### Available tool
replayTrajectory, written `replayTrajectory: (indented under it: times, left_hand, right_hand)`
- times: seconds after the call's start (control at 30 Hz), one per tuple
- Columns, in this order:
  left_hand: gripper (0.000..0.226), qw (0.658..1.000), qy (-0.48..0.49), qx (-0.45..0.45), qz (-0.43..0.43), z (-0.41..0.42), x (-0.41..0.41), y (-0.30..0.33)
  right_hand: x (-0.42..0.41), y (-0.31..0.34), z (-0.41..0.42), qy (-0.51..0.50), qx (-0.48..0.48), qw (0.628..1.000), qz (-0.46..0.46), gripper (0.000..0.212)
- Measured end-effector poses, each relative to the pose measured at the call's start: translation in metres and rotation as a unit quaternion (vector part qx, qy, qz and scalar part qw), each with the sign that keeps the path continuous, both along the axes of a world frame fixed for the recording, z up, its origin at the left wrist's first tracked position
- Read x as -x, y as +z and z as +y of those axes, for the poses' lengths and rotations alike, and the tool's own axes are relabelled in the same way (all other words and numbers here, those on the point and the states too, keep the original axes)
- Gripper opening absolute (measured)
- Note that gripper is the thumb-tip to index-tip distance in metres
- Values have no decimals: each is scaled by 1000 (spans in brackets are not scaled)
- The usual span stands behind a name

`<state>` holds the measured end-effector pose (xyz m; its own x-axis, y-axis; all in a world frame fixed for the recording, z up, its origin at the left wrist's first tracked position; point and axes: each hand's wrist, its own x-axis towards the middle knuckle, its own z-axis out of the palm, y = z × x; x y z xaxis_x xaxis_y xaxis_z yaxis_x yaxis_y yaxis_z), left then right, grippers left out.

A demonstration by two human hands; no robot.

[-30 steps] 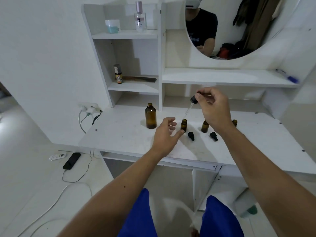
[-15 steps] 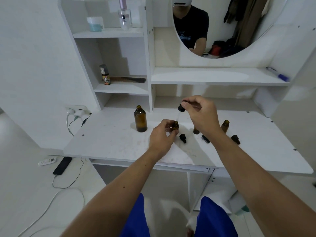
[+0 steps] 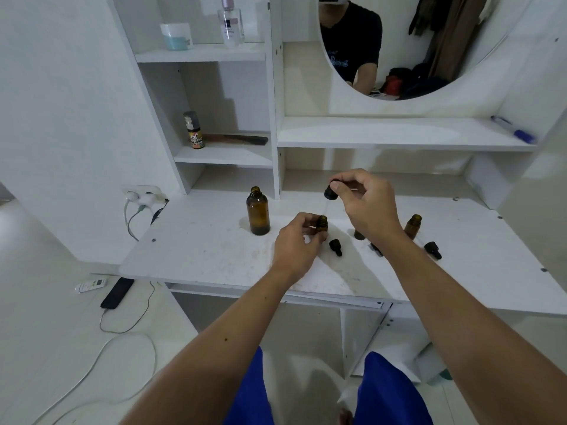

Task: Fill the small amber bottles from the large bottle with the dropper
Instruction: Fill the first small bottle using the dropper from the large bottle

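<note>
Fingers [image 3: 345, 187] of the right hand [image 3: 365, 207] pinch the black bulb of the dropper [image 3: 330, 191], held above and just right of the small amber bottle [image 3: 322, 223]. Its glass tube is nearly invisible against the white desk [image 3: 199, 243]; only a faint line slants down and left toward that bottle's mouth, so whether the tip is inside cannot be told. The left hand [image 3: 296, 243] curls round the small amber bottle, which stands upright on the desk with its lower body hidden behind the fingers.

Well left of it stands the large bottle [image 3: 258, 214], upright, uncapped, mouth up. Right of it, a second small bottle [image 3: 359, 234] is mostly hidden behind the right wrist; a third [image 3: 413, 227] stands upright beyond. A black cap [image 3: 335, 247] lies just right of the held bottle, another [image 3: 433, 250] further right.
</note>
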<state>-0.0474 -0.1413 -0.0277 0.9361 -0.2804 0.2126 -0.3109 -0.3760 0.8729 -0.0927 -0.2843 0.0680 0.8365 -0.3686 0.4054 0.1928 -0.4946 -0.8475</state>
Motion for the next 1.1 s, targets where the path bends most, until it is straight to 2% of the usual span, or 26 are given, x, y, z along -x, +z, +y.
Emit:
replayTrajectory:
  times: [0.37, 0.47, 0.7, 0.93, 1.1]
  left_hand:
    - [29, 1000, 8, -15, -8, -1, 2, 2]
    - [30, 1000, 14, 6, -1, 1, 1, 1]
    - [50, 997, 23, 72, 31, 13, 8, 6]
    - [41, 993, 38, 113, 22, 52, 17, 8]
    - [40, 984, 110, 137, 0, 86, 6, 12]
  right_hand:
    - [4, 3, 3, 8, -14, 1000, -17, 11]
    - [5, 9, 3, 1, -24, 999, -25, 10]
    - [9, 24, 7, -10, -58, 996, -59, 12]
    - [-2, 44, 36, 15, -59, 993, -102, 15]
    - [-25, 49, 60, 42, -61, 991, -115, 15]
